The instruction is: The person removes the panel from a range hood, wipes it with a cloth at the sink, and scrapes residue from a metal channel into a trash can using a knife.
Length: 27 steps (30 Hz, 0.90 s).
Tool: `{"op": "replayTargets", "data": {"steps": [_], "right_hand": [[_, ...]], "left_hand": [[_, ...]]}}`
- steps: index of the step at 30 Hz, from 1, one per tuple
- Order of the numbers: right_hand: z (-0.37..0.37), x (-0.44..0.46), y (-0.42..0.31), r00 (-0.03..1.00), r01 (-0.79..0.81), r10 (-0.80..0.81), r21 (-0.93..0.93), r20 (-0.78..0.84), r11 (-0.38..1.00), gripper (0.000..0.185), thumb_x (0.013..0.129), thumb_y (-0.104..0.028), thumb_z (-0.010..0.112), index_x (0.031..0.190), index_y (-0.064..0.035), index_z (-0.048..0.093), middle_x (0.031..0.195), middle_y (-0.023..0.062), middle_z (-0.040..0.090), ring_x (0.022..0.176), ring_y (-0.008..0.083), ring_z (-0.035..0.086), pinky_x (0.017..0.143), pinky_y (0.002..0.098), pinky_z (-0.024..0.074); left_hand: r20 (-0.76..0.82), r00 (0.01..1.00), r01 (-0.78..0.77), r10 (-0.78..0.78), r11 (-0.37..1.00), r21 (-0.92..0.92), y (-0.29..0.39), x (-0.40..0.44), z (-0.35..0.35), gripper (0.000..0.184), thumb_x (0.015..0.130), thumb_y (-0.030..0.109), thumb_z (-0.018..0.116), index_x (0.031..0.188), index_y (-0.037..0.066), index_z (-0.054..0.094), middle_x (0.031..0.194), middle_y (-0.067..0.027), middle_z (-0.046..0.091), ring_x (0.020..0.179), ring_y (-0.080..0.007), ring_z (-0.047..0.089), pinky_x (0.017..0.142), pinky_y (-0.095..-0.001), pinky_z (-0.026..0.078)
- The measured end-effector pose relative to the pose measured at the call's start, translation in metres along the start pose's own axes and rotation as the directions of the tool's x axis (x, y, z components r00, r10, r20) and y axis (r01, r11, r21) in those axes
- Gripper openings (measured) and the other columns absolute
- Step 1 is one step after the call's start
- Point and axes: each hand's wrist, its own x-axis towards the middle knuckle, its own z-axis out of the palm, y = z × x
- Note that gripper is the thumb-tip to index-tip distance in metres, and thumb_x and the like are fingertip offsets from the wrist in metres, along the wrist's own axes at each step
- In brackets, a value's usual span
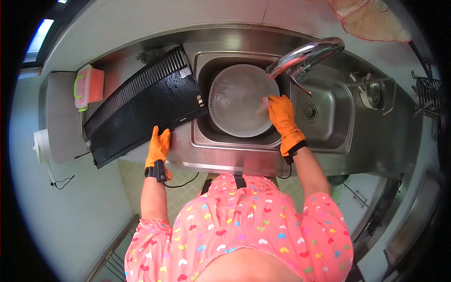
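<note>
The left hand [158, 149], in an orange rubber glove, is partly open, its fingers angled up against the near edge of a long black panel with a slotted strip [143, 105]. That panel lies on the stainless steel counter [221, 158], left of the sink, its right end reaching the sink's rim. The right hand [281, 114], also gloved in orange rubber, pinches a small pinkish cloth-like piece [265, 102] at the right side of a round, pale grey basin [240, 113]. The basin sits in the left sink bowl [203, 128], beneath the curved chrome faucet [310, 57], and holds cloudy water.
</note>
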Motion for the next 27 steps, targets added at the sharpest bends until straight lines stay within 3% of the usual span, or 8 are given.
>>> {"op": "replayTargets", "data": {"steps": [3, 5, 10, 15, 19, 21, 25, 27], "right_hand": [[0.009, 0.009, -0.006, 0.994, -0.107, 0.108, -0.044, 0.027, 0.993, 0.015, 0.082, -0.017, 0.058, 0.090, -0.0069, 0.066, 0.091, 0.0103, 0.066, 0.085, 0.0334, 0.061, 0.086, 0.0452, 0.0439], [0.017, 0.013, -0.010, 0.946, -0.217, 0.237, -0.111, 0.223, 0.970, 0.019, 0.077, -0.013, 0.059, 0.094, -0.0073, 0.068, 0.098, 0.0094, 0.067, 0.090, 0.0305, 0.062, 0.084, 0.0464, 0.0462], [0.114, -0.019, 0.004, 0.842, -0.166, 0.334, -0.386, 0.424, 0.908, 0.035, 0.092, -0.030, 0.042, 0.097, -0.0066, 0.067, 0.099, 0.0147, 0.067, 0.091, 0.0321, 0.063, 0.086, 0.0453, 0.0468], [0.082, -0.002, -0.026, 0.735, -0.529, 0.508, -0.089, 0.450, 0.844, 0.035, 0.091, -0.033, 0.047, 0.092, -0.0057, 0.069, 0.083, 0.0160, 0.068, 0.080, 0.0362, 0.065, 0.068, 0.0486, 0.0476], [-0.008, 0.013, -0.050, 0.851, -0.489, 0.408, 0.214, 0.331, 0.846, 0.029, 0.090, -0.031, 0.053, 0.089, -0.0058, 0.068, 0.080, 0.0169, 0.067, 0.074, 0.0367, 0.064, 0.064, 0.0469, 0.0457], [-0.031, 0.019, -0.055, 0.703, -0.698, 0.518, 0.331, 0.488, 0.635, 0.025, 0.087, -0.027, 0.055, 0.093, -0.0065, 0.068, 0.080, 0.0186, 0.066, 0.079, 0.0374, 0.065, 0.066, 0.0458, 0.0470], [-0.032, 0.021, -0.047, 0.686, -0.719, 0.531, 0.355, 0.497, 0.598, 0.022, 0.086, -0.025, 0.057, 0.091, -0.0057, 0.067, 0.082, 0.0190, 0.066, 0.078, 0.0371, 0.064, 0.065, 0.0443, 0.0471], [-0.006, 0.017, -0.038, 0.801, -0.575, 0.474, 0.250, 0.366, 0.779, 0.023, 0.085, -0.025, 0.057, 0.093, -0.0050, 0.066, 0.084, 0.0179, 0.067, 0.078, 0.0363, 0.065, 0.065, 0.0445, 0.0471]], "left_hand": [[-0.035, 0.998, 0.055, -0.053, 0.998, 0.041, 0.015, -0.043, 0.038, 0.052, 0.090, 0.045, 0.061, 0.103, -0.004, 0.061, 0.097, -0.0175, 0.068, 0.076, -0.0239, 0.067, 0.062, -0.0261, 0.058], [-0.072, 0.995, 0.069, -0.063, 0.995, 0.077, 0.020, -0.050, 0.042, 0.056, 0.089, 0.049, 0.060, 0.103, -0.006, 0.061, 0.094, -0.0177, 0.069, 0.073, -0.0235, 0.067, 0.059, -0.0264, 0.057], [-0.051, 0.992, 0.123, -0.112, 0.925, 0.359, 0.034, -0.065, 0.050, 0.062, 0.092, 0.055, 0.051, 0.103, -0.006, 0.059, 0.083, -0.0173, 0.068, 0.062, -0.0213, 0.065, 0.051, -0.0246, 0.052], [0.050, 0.994, 0.047, -0.100, 0.783, 0.620, 0.046, -0.085, 0.054, 0.062, 0.093, 0.056, 0.049, 0.102, -0.005, 0.059, 0.082, -0.0163, 0.069, 0.063, -0.0195, 0.066, 0.052, -0.0244, 0.051], [0.051, 0.990, 0.050, -0.132, 0.660, 0.750, 0.042, -0.114, 0.064, 0.060, 0.092, 0.056, 0.049, 0.101, -0.002, 0.060, 0.083, -0.0152, 0.070, 0.063, -0.0187, 0.066, 0.055, -0.0256, 0.050], [0.090, 0.985, 0.030, -0.151, 0.650, 0.759, 0.036, -0.125, 0.065, 0.060, 0.092, 0.057, 0.050, 0.100, -0.002, 0.060, 0.083, -0.0150, 0.070, 0.063, -0.0185, 0.066, 0.056, -0.0259, 0.050], [0.173, 0.962, -0.001, -0.213, 0.628, 0.779, 0.025, -0.137, 0.078, 0.059, 0.092, 0.056, 0.052, 0.102, -0.002, 0.060, 0.083, -0.0148, 0.070, 0.065, -0.0178, 0.067, 0.058, -0.0253, 0.050], [0.209, 0.955, -0.025, -0.211, 0.644, 0.765, 0.021, -0.146, 0.091, 0.058, 0.092, 0.054, 0.053, 0.104, -0.002, 0.059, 0.084, -0.0146, 0.070, 0.068, -0.0175, 0.067, 0.059, -0.0249, 0.050]]}}
